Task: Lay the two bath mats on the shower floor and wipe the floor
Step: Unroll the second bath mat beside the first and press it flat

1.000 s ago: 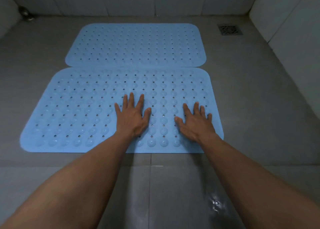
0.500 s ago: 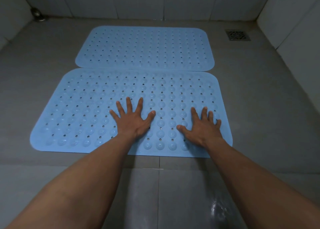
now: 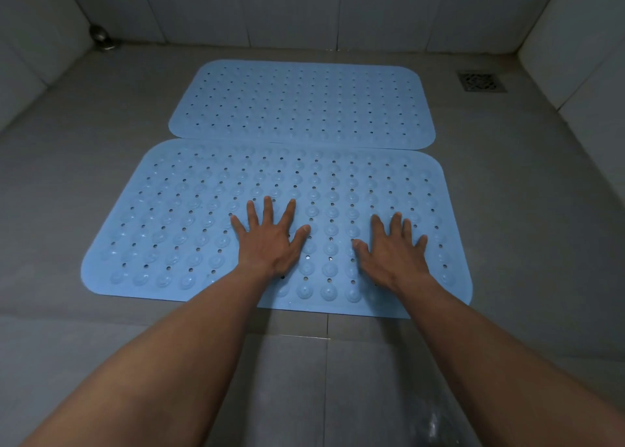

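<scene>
— Both hands have slid a little to the right across the near mat [image 3: 189, 223] since a second ago; the left hand [image 3: 270, 240] now sits near its middle, the right hand [image 3: 395, 254] closer to its right end.

— How are they set?

— Palms down, fingers spread wide, pressed flat on the bumps — holding nothing.

— And the mats, where do they lie?

— Two blue ones, both flat on the grey shower floor [image 3: 524, 210]. The far mat [image 3: 304, 101] lies toward the back wall, and the near one's long edge touches it, or perhaps laps it slightly; I cannot tell which.

— So which step is this?

— Laying, near its end, I'd say: pressing the second mat down so it grips. Wiping looks not yet begun, and no cloth is in sight.

— What does the next move want?

— Probably firm pressure over the left half, which no hand covers, then something to wipe with.

— Anything else to count?

— One drain grate [image 3: 482, 81] at the far right, one small metal fitting [image 3: 101, 39] in the far left corner.
</scene>
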{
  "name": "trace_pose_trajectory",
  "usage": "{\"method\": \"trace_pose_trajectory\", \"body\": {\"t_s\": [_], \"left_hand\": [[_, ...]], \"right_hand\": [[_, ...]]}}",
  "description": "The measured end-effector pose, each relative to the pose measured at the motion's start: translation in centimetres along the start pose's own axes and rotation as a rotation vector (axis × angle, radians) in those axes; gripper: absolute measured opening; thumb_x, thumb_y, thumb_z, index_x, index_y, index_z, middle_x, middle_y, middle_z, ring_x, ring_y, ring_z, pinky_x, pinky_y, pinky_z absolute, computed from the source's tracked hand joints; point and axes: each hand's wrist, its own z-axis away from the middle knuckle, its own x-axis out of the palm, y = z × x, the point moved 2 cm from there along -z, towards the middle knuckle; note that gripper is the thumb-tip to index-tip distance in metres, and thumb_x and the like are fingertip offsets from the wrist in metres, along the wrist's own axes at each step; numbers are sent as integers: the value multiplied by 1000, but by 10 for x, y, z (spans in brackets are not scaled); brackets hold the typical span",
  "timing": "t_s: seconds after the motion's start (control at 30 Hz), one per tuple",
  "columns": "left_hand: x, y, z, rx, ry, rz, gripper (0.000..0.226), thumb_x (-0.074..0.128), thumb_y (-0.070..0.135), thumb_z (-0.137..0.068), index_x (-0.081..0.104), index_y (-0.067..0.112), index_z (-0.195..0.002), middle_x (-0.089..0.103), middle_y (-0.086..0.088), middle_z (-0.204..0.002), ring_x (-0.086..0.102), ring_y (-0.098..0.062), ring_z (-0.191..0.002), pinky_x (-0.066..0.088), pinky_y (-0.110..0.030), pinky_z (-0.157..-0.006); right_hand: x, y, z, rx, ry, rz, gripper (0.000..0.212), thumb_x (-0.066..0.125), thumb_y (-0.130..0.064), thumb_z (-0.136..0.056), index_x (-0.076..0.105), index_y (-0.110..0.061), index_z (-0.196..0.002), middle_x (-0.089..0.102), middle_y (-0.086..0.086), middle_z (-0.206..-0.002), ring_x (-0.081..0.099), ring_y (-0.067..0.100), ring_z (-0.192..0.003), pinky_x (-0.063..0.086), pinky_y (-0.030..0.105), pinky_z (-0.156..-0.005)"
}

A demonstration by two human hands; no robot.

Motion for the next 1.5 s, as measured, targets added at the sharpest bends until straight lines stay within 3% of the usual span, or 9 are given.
{"method": "trace_pose_trajectory", "body": {"t_s": [0.2,0.43,0.67,0.83,1.5], "left_hand": [[-17,-26,-10,-34,50,58,67,10,65,-97,2,36,-157,-1,-8,-166,-9,-32,-152,-4,-63,-117],[-47,-121,-66,-137,80,85,62,14,56,-102,8,31,-158,4,-9,-166,-3,-29,-152,1,-59,-120],[-63,-208,-134,-122,49,53,63,13,50,-104,1,21,-159,-3,-8,-166,-6,-26,-152,-2,-52,-122],[-54,-227,-156,-108,60,20,63,9,54,-101,-5,29,-158,-10,-3,-166,-11,-22,-152,-8,-51,-121],[-50,-231,-159,-111,125,11,66,7,56,-101,-7,25,-158,-7,0,-166,-10,-18,-152,-5,-51,-122]], "right_hand": [[-11,-42,-17,-74,0,-21,70,25,-54,-103,0,-21,-159,-11,16,-165,-12,35,-151,-4,60,-118],[-9,-151,-71,-241,0,-12,68,26,-51,-103,2,-18,-159,-10,15,-165,-10,33,-152,-3,60,-120],[-7,-253,-136,-357,1,13,69,23,-49,-105,-2,-14,-159,-14,10,-166,-15,28,-152,-7,57,-120],[-9,-297,-174,-394,27,23,68,17,-48,-105,-4,-13,-159,-16,6,-165,-17,25,-152,-10,54,-121],[24,-311,-187,-342,181,36,65,10,-46,-103,-7,-17,-158,-10,3,-166,-14,17,-152,-10,52,-121]]}}
